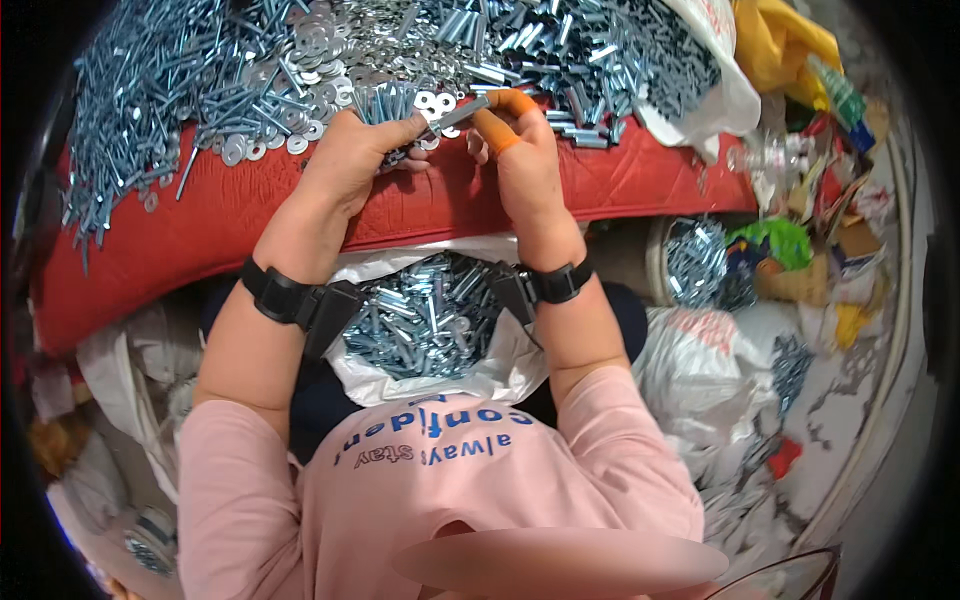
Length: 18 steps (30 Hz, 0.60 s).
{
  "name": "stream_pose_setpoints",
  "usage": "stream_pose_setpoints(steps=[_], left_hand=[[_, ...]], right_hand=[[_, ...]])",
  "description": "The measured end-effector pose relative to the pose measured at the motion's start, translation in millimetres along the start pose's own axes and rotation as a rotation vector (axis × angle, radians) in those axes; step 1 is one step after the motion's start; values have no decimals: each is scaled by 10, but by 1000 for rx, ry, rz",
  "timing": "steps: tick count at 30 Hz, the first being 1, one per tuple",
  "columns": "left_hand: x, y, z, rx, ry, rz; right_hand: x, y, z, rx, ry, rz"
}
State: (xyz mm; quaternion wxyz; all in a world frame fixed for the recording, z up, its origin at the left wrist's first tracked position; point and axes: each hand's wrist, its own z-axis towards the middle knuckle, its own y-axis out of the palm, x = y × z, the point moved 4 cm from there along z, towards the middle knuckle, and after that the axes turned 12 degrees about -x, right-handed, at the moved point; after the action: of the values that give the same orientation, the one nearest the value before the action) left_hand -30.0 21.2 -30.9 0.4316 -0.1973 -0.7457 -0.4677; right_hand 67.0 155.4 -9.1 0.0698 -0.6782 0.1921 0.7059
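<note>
My left hand (352, 158) is closed around a bunch of thin metal bolts (385, 103), whose shanks stick up past the thumb. Orange covers sit on the thumb and index finger of my right hand (528, 165), which pinches a grey metal sleeve (463, 113). The sleeve slants down to the left thumb tip, where it meets a bolt end; how far the two fit together is too small to tell. Just beyond the hands lie loose flat washers (318, 70) and a heap of metal sleeves (560, 50).
A red quilted cover (620, 175) bears the heaps, with long bolts (130, 110) at the left. Below my wrists, a white sack (375, 385) holds metal fasteners (430, 315). At right are a bucket (657, 265) of fasteners, white bags (700, 375) and mixed litter (800, 265).
</note>
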Motion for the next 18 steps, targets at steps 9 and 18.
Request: stream_pose_setpoints(steps=[9,18], left_hand=[[9,135,114,-1,14,92],[141,117,43,58,-49,205]], right_hand=[[87,-111,2,-70,9,-70],[-167,-213,35,52,-168,-939]])
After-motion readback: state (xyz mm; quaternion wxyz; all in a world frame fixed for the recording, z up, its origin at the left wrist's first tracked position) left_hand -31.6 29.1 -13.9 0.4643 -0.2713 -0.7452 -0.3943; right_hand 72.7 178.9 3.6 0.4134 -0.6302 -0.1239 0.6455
